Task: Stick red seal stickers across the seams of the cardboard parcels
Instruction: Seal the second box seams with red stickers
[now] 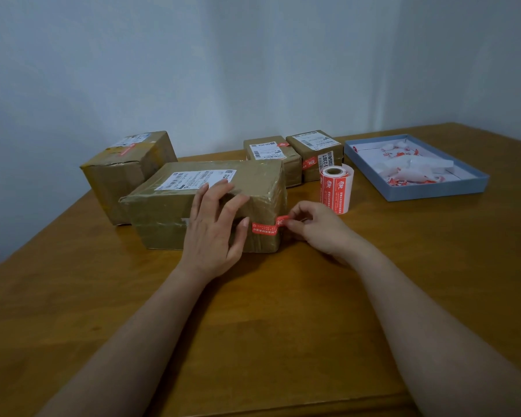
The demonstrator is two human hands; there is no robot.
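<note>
Here right hand point(312, 227) pinches red sticker point(266, 227) end; left hand point(215, 224) flat, steadying parcel point(163, 206).

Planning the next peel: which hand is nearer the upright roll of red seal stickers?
Right. The right hand sits just before the upright roll of red seal stickers; the left hand rests on the large cardboard parcel, farther left.

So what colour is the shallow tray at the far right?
Light blue tray, white inside; the head view shows it.

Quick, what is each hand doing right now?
Left hand: open, fingers straight, resting on the front parcel.
Right hand: closed, pinching the free end of the red seal sticker.
</note>
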